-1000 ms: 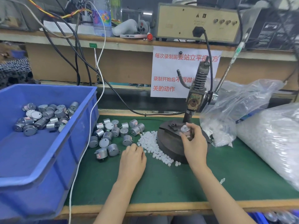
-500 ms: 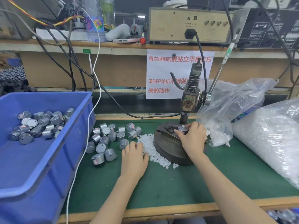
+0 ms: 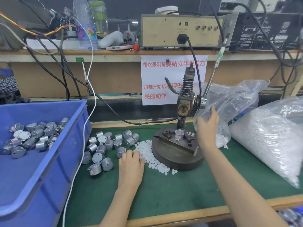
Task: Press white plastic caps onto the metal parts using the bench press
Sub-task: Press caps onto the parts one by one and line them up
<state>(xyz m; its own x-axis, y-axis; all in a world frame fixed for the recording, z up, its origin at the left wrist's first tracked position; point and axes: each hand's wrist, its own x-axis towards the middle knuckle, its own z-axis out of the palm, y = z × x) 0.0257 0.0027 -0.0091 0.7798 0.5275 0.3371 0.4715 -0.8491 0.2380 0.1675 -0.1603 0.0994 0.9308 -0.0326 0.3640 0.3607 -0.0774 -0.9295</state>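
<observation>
1. Bench press [image 3: 185, 108]: small hand-lever type, upright at centre-rear of green mat [image 3: 172, 197]. Round dark base [image 3: 178, 161]. Lever handle [image 3: 215, 69] slants up to the right.
2. Metal part [image 3: 179, 134]: 1 silver cylinder, upright in the fixture on the base, directly under the ram and touched by neither hand. Cannot tell whether a cap sits on top of it.
3. White caps [image 3: 150, 154]: loose heap on the mat against the base's left-front edge. A few more lie on the base, just right of the fixture.
4. L. hand [image 3: 131, 165]: palm down on the mat, fingers nearly straight, tips resting on the near-left edge of the cap heap. No cap seen held.
5. R. hand [image 3: 207, 128]: raised just right of the fixture, fingers loose and spread upward, holding nothing. It overlaps the clear bag [image 3: 232, 105] behind it; contact w/ the bag cannot be told.
6. Loose metal parts [image 3: 105, 148]: approx. 20, clustered on the mat between the heap and the blue bin [image 3: 54, 169].
7. Bin holds a further batch of parts [image 3: 31, 138] at its rear.
8. Large bag of caps [image 3: 270, 145]: lies at far right, beside the clear bag.
9. Paper notice [image 3: 157, 79] w/ red text hangs behind the press.
</observation>
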